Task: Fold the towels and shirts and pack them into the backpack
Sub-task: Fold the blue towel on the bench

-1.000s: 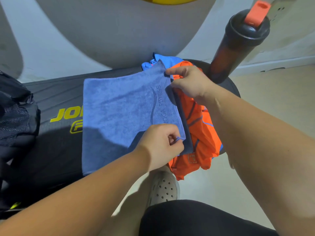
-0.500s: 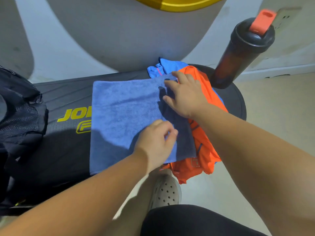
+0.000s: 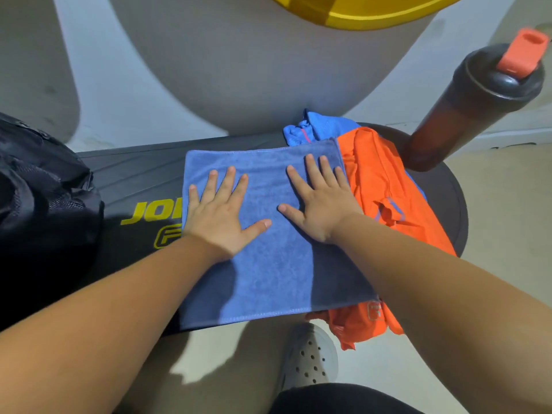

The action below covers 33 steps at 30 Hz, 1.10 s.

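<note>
A folded blue towel point(image 3: 268, 276) lies flat on the black bench point(image 3: 131, 180). My left hand point(image 3: 221, 213) presses flat on the towel's left half, fingers spread. My right hand point(image 3: 319, 204) presses flat on its right half, fingers straight. An orange shirt point(image 3: 376, 186) lies crumpled under the towel's right edge and hangs over the bench's front. A light blue garment point(image 3: 313, 130) is bunched behind the towel. The black backpack point(image 3: 38, 204) sits at the left end of the bench.
A dark shaker bottle point(image 3: 466, 109) with an orange flip cap stands at the bench's right end, close to the orange shirt. A large grey ball point(image 3: 239, 61) rises behind the bench. My shoe point(image 3: 310, 354) is on the floor below the bench.
Both hands let go of the towel's right edge after laying it over. They moved onto the towel's top and now press flat with spread fingers.
</note>
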Tool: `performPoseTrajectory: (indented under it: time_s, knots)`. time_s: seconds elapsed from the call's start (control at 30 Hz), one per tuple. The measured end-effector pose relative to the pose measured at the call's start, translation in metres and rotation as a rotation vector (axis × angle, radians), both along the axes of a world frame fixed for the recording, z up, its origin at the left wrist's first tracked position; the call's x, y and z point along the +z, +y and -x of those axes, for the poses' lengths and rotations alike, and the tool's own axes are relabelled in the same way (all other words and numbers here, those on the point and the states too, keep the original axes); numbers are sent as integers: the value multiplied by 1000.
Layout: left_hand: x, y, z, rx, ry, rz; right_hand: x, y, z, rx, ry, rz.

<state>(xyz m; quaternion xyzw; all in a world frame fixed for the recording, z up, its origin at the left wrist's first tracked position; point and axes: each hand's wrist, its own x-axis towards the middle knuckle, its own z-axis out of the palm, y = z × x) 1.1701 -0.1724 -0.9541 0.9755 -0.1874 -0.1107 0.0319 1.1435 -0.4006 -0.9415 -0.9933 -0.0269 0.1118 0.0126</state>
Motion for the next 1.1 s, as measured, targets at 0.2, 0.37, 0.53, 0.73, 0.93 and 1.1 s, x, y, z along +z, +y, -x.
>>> performPoseTrajectory:
  time_s: [0.2,0.37,0.53,0.73,0.93,1.1]
  knots:
    - [1,8,-37,-57,-29,30,0,-1,-20,-78,-42,27]
    - [2,17,-58,-110,-26,44,3,-13,-30,-111,-64,35]
    - [7,26,-70,-179,-10,75,4,-18,-37,-116,-75,26]
    - [26,30,-97,-96,-138,199,26,-38,-69,-35,-233,92]
    - [37,42,-122,-68,-78,126,36,-47,-92,-87,-196,44]
    - [42,40,-136,35,24,149,37,-43,-96,-126,-160,105]
